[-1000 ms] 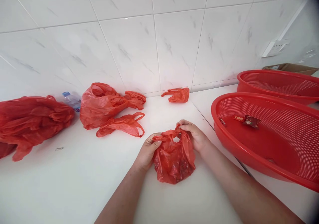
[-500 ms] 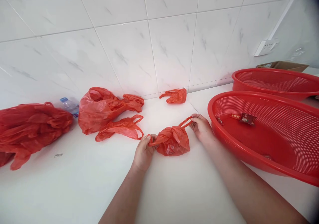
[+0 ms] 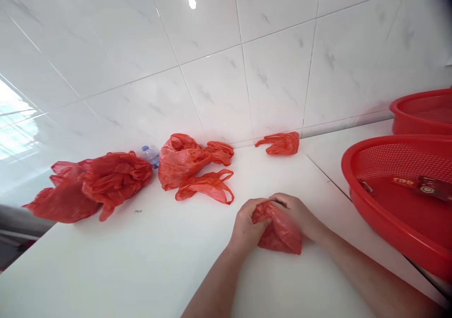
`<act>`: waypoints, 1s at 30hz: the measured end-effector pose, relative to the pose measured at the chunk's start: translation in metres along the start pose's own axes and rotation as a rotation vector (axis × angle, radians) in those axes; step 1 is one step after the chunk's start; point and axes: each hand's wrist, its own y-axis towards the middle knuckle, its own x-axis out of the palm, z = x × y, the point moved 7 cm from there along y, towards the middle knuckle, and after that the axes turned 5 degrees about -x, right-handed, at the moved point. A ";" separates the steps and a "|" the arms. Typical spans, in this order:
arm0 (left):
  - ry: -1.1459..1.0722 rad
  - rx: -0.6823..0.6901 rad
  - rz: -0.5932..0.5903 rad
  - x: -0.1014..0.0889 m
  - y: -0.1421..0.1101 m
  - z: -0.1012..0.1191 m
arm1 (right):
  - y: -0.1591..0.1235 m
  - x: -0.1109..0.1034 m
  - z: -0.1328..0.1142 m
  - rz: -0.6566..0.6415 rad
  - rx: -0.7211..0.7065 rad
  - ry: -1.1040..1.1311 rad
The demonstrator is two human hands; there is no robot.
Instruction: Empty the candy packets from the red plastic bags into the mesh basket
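Left hand (image 3: 249, 224) and right hand (image 3: 295, 212), grips together, clamped on crumpled red plastic bag (image 3: 280, 233), resting on white counter (image 3: 141, 261). Red mesh basket (image 3: 348, 176) to right. Farther, red bags (image 3: 181, 162) along tiled wall (image 3: 219, 92), water bottle (image 3: 151, 155).

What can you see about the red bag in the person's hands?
The red plastic bag is thin, shiny film, crumpled into a soft bundle with many creases. Its handles cannot be made out. The left hand and right hand grip its top, and its lower end seems to rest on the white counter.
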 end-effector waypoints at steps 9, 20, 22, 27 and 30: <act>0.130 -0.154 0.047 -0.068 -0.025 0.011 | 0.014 -0.025 0.023 0.061 0.115 0.155; 0.686 -0.150 1.160 -0.245 -0.124 0.061 | 0.014 -0.018 0.019 0.080 0.090 0.111; 0.824 -0.022 1.180 -0.232 -0.116 0.069 | 0.013 -0.017 0.018 0.082 0.083 0.102; 0.710 0.184 0.705 -0.162 -0.046 0.042 | 0.012 -0.018 0.016 0.076 0.075 0.093; 0.566 0.178 0.567 -0.130 -0.005 0.018 | 0.011 -0.019 0.015 0.065 0.078 0.113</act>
